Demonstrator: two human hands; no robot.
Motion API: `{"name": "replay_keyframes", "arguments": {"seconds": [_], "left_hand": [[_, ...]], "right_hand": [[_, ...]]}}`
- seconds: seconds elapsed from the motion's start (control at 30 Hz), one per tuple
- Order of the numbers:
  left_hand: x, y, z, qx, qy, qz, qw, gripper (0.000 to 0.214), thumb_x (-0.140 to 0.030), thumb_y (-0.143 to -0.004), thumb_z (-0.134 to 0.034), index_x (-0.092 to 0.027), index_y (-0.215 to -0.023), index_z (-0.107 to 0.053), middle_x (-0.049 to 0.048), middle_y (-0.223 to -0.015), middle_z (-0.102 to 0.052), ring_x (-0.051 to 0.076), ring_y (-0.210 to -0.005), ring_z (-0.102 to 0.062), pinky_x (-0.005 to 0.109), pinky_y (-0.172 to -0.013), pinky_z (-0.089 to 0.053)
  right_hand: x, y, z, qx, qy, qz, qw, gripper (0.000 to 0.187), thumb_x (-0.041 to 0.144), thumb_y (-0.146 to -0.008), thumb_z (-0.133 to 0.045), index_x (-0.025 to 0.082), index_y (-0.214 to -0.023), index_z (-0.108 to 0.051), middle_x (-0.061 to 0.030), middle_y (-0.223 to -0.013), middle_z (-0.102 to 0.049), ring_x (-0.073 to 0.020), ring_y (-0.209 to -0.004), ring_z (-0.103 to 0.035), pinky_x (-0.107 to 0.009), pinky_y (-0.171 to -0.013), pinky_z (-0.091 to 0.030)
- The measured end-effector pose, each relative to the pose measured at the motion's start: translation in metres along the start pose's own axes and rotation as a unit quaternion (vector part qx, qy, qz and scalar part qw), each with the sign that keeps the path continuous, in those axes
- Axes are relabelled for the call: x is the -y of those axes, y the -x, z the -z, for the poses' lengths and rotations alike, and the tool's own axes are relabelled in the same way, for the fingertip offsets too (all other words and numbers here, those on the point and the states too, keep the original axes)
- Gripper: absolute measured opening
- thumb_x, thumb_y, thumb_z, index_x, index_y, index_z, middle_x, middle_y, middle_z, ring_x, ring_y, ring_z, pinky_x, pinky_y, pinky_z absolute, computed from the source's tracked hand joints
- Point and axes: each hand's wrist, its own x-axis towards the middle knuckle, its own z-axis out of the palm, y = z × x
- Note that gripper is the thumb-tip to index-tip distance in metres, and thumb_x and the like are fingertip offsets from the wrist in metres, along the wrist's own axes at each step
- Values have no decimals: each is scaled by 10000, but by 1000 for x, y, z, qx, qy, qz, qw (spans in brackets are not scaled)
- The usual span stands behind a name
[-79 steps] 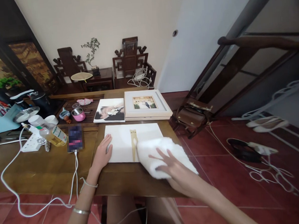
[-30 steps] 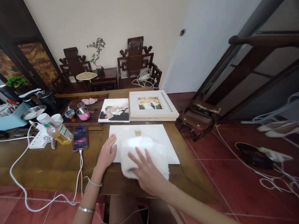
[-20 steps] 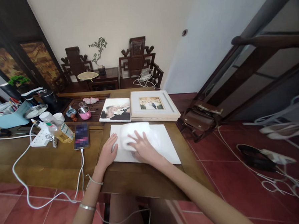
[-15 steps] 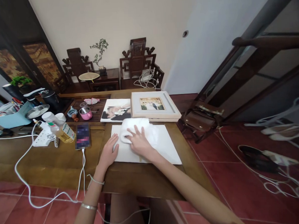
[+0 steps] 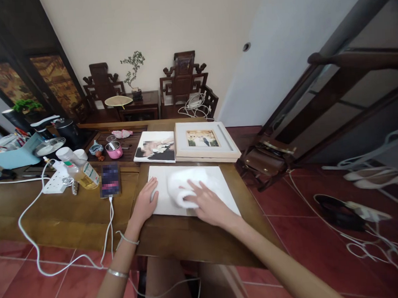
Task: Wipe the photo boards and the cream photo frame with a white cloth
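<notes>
A flat white panel (image 5: 223, 187) lies on the wooden table in front of me. My left hand (image 5: 145, 200) rests along its left edge, fingers stretched out and nothing held. On top of the panel is a folded white cloth (image 5: 178, 184), blurred by motion. My right hand (image 5: 208, 203) presses down on this cloth with fingers partly spread, its thumb side against the rolled near edge. Just beyond the panel are a photo print (image 5: 159, 146) and a pale framed picture in a box (image 5: 203, 142).
Left on the wooden table (image 5: 72, 222) are a phone (image 5: 110, 181) on a cable, a bottle of yellowish liquid (image 5: 87, 175), a white power strip (image 5: 54, 182), a pink cup (image 5: 114, 150) and a blue organizer (image 5: 19, 154). A brown bag (image 5: 265, 160) stands at right.
My right hand and the white cloth have moved right and nearer to me across the panel. My left hand has stayed at the left edge.
</notes>
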Motion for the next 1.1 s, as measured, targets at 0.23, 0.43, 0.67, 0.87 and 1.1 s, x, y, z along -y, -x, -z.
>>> {"name": "replay_keyframes", "arguments": {"seconds": [0.23,0.43,0.67,0.87,1.1], "left_hand": [[-9,-1,7,-29,23,19,999,449,-301,-965,-285,-122,-1314,-503,129,-1416,-459,195,-1345,-388,409,-1147,-291],[-13,1,14,-53,51,11,997,513,-367,-978,-211,-148,-1416,-365,88,-1488,-359,193,-1393,-295,381,-1168,-235],[-14,2,10,-11,33,13,999,473,-348,-973,-281,-157,-1382,-423,88,-1461,-403,205,-1376,-332,406,-1160,-259],[-10,0,3,14,7,4,1000,397,-302,-960,-334,-168,-1246,-574,106,-1350,-536,223,-1321,-423,473,-1125,-315],[-6,-2,3,6,-17,-10,1000,358,-235,-911,-422,-164,-1208,-608,113,-1293,-586,250,-1263,-493,477,-1098,-362]], "right_hand": [[-7,-73,-5,-43,80,-131,987,535,127,-742,-470,184,-1263,-577,-79,-1461,-401,-405,-1369,-201,-644,-1052,-174],[41,-72,-20,-5,78,12,997,462,142,-783,-457,179,-1219,-606,-82,-1499,-333,-417,-1383,-134,-662,-1069,-88],[53,0,-6,71,17,78,994,457,130,-727,-479,212,-1143,-647,-31,-1463,-403,-370,-1384,-193,-572,-1117,-129],[13,-22,15,23,61,-72,995,499,74,-714,-438,175,-1157,-643,-130,-1188,-634,-302,-1279,-408,-442,-1052,-280],[7,-114,22,2,33,-71,997,451,83,-782,-407,177,-1164,-627,-112,-1082,-680,-285,-1103,-538,-374,-923,-362]]}}
